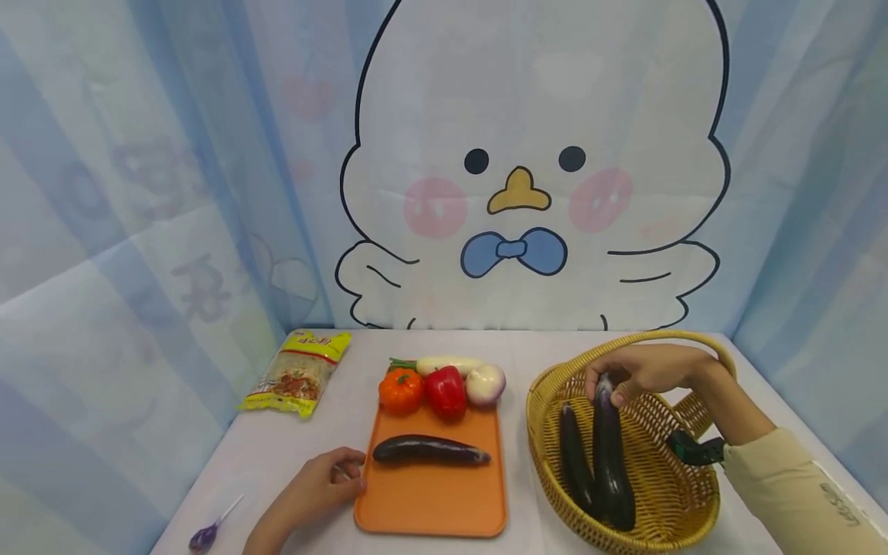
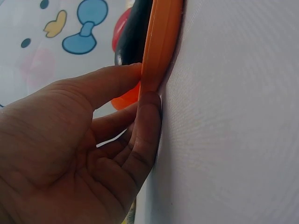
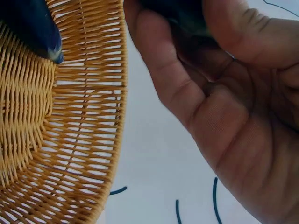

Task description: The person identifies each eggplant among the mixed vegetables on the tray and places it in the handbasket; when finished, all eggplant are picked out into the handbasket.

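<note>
My right hand (image 1: 645, 368) reaches over the wicker basket (image 1: 676, 478) and grips an eggplant (image 1: 612, 462) by its upper end, between thumb and fingers. The held eggplant slants down inside the basket, beside a second eggplant (image 1: 574, 455). At the left edge of the orange tray (image 1: 430, 510), my left hand (image 1: 319, 482) pinches the rim; in the left wrist view its thumb (image 2: 117, 79) lies on one side of the tray edge and the fingers on the other. A third eggplant (image 1: 430, 449) lies crosswise on the tray.
Grouped at the tray's far end are an orange pepper (image 1: 401, 391), a red pepper (image 1: 445, 393), a purple-white turnip (image 1: 486, 384) and a long white radish (image 1: 447, 364). A yellow food packet (image 1: 298, 374) lies back left, a wrapped lollipop (image 1: 204, 537) front left. Curtains surround the table.
</note>
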Tool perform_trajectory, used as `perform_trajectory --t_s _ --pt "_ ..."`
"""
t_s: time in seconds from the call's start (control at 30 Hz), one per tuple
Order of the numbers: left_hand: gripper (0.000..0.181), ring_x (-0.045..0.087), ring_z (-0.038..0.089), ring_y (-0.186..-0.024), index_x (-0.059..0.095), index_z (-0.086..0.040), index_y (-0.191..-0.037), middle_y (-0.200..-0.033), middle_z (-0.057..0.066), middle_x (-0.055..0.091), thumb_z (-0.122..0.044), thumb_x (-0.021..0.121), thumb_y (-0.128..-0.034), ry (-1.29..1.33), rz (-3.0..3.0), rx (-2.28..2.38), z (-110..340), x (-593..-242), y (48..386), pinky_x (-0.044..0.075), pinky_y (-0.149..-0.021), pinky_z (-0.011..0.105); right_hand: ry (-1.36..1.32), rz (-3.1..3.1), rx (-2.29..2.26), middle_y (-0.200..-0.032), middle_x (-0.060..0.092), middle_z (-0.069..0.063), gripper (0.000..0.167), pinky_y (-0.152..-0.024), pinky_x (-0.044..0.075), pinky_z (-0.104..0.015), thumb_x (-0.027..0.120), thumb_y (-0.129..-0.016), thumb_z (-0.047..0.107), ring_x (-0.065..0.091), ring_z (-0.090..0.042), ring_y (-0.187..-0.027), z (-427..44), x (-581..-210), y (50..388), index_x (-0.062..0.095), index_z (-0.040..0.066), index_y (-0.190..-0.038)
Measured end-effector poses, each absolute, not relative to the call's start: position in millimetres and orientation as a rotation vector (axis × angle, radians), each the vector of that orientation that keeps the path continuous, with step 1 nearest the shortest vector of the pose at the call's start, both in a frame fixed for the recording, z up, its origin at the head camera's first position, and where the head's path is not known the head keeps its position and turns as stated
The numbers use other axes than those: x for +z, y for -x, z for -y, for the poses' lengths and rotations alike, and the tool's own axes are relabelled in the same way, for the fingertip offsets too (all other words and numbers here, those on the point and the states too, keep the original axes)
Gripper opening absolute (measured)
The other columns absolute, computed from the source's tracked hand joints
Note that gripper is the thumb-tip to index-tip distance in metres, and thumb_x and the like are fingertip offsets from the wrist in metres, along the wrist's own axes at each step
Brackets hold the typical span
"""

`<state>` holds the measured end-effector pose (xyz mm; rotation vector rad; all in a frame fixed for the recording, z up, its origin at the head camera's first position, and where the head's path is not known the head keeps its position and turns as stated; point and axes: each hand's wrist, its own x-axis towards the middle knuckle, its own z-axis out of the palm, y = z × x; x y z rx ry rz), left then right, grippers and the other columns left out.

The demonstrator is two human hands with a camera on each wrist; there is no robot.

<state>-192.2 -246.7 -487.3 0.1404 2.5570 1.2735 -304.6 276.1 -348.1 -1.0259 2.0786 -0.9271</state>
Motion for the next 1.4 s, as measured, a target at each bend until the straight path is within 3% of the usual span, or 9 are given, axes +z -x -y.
perform_trajectory --t_s 0.8,1.1,1.4 --pt "0.047 0.057 0.018 -0.077 0.063 -0.001 -0.12 -0.091 0.001 0.061 -0.031 0.077 -0.0862 -0.179 -2.554 1.282 248 -487 193 0.048 -0.068 0.034 1.026 -2.069 -0.909 -0.101 0.061 -0.013 0.021 -0.068 0.05 -0.033 0.067 -0.094 0.01 0.055 -0.013 -0.078 -286 -375 322 0.064 0.0 -0.112" --pt "0.047 0.058 0.019 -0.076 0.063 -0.002 -0.12 -0.091 0.001 0.061 -0.03 0.077 -0.0863 -0.172 -2.554 1.278 249 -488 193 0.048 -0.068 0.034 1.009 -2.061 -0.857 -0.1 0.062 -0.01 0.022 -0.069 0.051 -0.032 0.07 -0.09 0.013 0.056 -0.014 -0.079 -285 -383 331 0.066 0.005 -0.11" --pt "0.047 0.057 0.018 -0.076 0.062 -0.002 -0.122 -0.091 0.001 0.061 -0.03 0.076 -0.0869 -0.116 -2.547 1.272 246 -488 193 0.048 -0.068 0.035 0.982 -2.04 -0.86 -0.104 0.061 -0.013 0.023 -0.07 0.048 -0.03 0.071 -0.089 0.012 0.054 -0.014 -0.08 -283 -394 339 0.065 0.003 -0.11"
